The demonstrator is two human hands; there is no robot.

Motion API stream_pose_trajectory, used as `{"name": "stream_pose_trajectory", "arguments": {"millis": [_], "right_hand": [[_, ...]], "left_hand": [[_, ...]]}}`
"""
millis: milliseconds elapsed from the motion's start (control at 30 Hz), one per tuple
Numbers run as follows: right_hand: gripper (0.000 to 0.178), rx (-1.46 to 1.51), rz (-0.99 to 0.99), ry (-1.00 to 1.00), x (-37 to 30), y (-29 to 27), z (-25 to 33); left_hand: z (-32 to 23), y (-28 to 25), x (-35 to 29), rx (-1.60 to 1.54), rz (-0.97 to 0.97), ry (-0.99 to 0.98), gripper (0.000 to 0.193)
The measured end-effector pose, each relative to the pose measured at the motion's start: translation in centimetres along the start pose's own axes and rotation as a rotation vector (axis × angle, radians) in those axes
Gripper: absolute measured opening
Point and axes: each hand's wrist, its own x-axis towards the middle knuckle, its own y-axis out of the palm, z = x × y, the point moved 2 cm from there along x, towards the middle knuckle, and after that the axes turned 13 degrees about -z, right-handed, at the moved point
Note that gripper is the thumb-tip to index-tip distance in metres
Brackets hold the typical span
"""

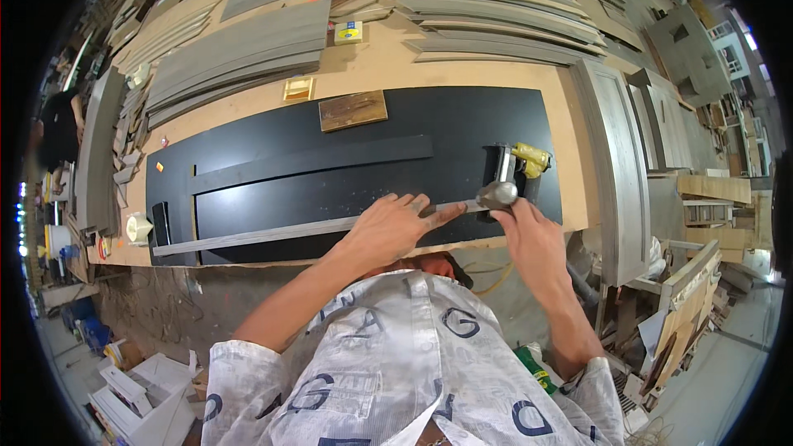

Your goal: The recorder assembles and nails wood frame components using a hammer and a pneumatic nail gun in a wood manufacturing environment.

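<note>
My left hand is closed over a long, thin grey strip, its index finger reaching along it to the right. The strip lies lengthwise near the front edge of a black panel. At the strip's right end, my right hand is closed at a rounded grey metal tool. The fingers partly hide the tool, so its exact kind is unclear. Just beyond it lies a yellow and black nail gun. A flat dark bar rests across the panel, and a brown wood block sits at its far edge.
Grey boards are stacked at the far left, with more grey strips at the far right. A grey framed panel leans over the table's right side. Small boxes and a tape roll lie around. Another person stands at the left.
</note>
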Motion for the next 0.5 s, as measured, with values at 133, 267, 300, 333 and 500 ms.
{"name": "stream_pose_trajectory", "arguments": {"millis": [133,267,300,333,500], "right_hand": [[0.027,-0.037,0.05,0.018,0.1,0.6,-0.5],[0.028,0.101,-0.069,0.07,0.3,0.3,1.3],[0.028,0.008,0.009,0.041,0.2,0.9,1.3],[0.028,-0.085,0.086,0.013,0.1,1.4,1.5],[0.028,0.062,0.036,0.005,0.5,1.6,3.7]], "left_hand": [[0.3,-0.9,-0.8,0.024,0.044,-0.033,0.075],[1.2,-2.3,-3.2,0.031,0.012,-0.103,0.068],[1.5,-2.6,-3.7,0.051,0.031,-0.122,0.068],[1.8,-2.9,-4.2,0.07,0.049,-0.14,0.067],[2.9,-3.4,-6.4,0.061,0.067,-0.209,0.067]]}}
